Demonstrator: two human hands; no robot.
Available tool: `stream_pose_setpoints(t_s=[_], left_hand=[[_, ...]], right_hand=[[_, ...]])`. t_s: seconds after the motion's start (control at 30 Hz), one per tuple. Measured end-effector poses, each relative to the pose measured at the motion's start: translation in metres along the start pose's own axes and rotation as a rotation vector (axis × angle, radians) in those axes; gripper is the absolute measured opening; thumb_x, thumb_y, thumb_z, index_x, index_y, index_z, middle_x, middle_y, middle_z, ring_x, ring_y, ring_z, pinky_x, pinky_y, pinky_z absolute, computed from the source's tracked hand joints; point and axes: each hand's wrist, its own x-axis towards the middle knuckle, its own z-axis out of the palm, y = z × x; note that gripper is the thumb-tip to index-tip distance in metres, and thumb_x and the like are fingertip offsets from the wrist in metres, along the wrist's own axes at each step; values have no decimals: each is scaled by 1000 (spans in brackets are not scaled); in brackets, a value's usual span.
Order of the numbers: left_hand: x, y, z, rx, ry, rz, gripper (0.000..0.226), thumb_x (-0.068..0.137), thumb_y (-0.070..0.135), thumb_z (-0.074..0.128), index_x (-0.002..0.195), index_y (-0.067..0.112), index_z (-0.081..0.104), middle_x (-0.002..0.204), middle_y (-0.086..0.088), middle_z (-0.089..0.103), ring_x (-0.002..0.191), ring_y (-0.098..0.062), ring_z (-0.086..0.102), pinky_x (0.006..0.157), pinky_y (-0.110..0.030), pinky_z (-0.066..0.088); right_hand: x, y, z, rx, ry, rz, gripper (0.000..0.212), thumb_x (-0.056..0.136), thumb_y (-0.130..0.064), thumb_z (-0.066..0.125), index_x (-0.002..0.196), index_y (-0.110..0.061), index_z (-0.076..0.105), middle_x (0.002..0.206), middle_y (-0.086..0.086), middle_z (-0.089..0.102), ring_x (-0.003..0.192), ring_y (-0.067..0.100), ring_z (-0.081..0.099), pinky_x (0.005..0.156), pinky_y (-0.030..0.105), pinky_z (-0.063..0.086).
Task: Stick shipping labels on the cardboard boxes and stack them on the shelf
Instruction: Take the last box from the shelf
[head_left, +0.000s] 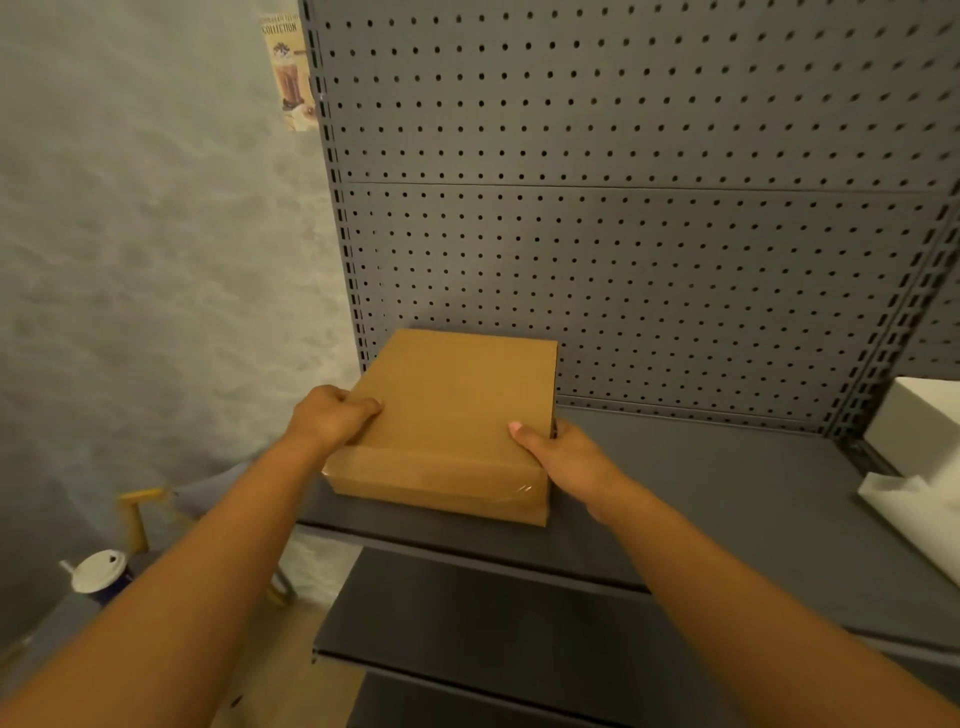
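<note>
A brown cardboard box sits at the left end of a grey metal shelf, its far edge near the pegboard back. Clear tape runs along its front face. No label shows on its top. My left hand grips the box's left side, fingers curled over the top edge. On the right side my right hand holds it, thumb resting on the top. Another box edge seems to show under the front right corner; I cannot tell for sure.
A grey pegboard panel backs the shelf. White foam pieces lie at the shelf's right end. Lower shelves jut out below. At lower left stand a white-lidded cup and a yellow frame.
</note>
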Motion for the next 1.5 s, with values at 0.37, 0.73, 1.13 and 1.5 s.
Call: stream_pose_setpoints(t_s=[0.37,0.73,1.13,1.5], left_hand=[[-69,67,29,-331,-9,178,45,85,43,65,117,16,48,115,-4,55,95,-23,57,80,-35,46],[-135,144,110,-420,-100,234,64,84,42,66,137,22,37,120,4,51,100,-17,56,82,-32,43],[-185,150,197,-246,-221,183,62,88,44,61,137,14,38,129,-4,53,96,-18,52,79,-31,40],[-171,141,223,-178,-295,114,57,88,45,61,133,13,44,126,-7,57,101,-24,58,84,-36,46]], right_hand=[[-35,-26,-95,14,288,-110,66,87,-38,63,138,-12,29,126,5,52,94,15,51,65,23,40],[-86,3,-213,-35,391,-194,67,87,-45,61,141,-18,34,134,4,50,102,16,52,82,30,41],[-109,78,-266,-110,344,-18,70,91,-42,57,145,-14,22,141,9,44,123,30,49,101,38,41],[-93,104,-271,-197,299,74,71,91,-50,51,145,-15,21,143,10,42,126,32,47,100,40,40]])
